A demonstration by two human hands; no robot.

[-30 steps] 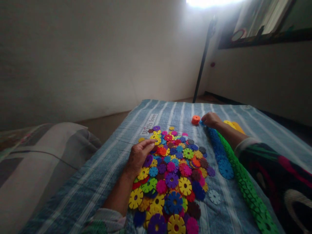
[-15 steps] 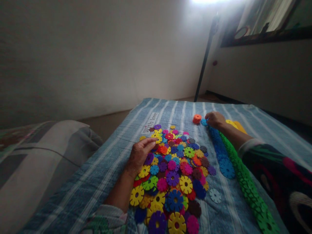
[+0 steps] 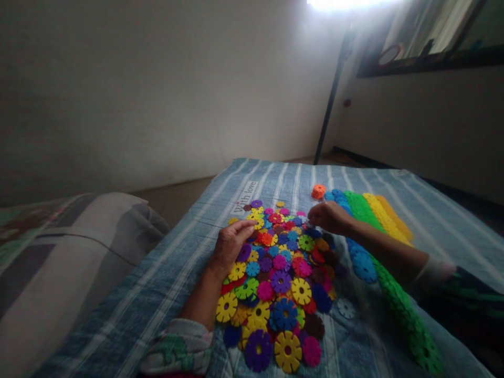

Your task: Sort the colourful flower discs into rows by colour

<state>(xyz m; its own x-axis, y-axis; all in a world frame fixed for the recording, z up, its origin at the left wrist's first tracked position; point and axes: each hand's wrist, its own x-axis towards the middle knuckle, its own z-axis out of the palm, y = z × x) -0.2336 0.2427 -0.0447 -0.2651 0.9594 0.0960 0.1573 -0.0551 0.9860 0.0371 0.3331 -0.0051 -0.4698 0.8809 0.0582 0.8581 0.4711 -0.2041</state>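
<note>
A heap of colourful flower-shaped plastic discs (image 3: 281, 282) lies on the striped cloth. My left hand (image 3: 232, 242) is at the heap's left side, beside yellow discs, its thumb and fingers drawn together in a pinch; whether a disc is between them is hidden. My right hand (image 3: 329, 216) hovers at the heap's far right edge with curled fingers, slightly blurred, and what they hold, if anything, does not show. Past it lie a blue row of discs (image 3: 361, 262) and a green row (image 3: 405, 310), partly covered by my right forearm. A small orange stack (image 3: 318, 191) stands beyond the hand.
Yellow (image 3: 384, 215) and orange-yellow rows (image 3: 397, 218) lie right of the green one. A single pale blue disc (image 3: 345, 308) rests between heap and rows. A lamp stand (image 3: 333, 97) rises behind the bed, and a grey striped blanket (image 3: 90, 252) is at left.
My right hand has moved from the far end of the blue row, left and nearer, to the heap's edge. My left hand has barely shifted.
</note>
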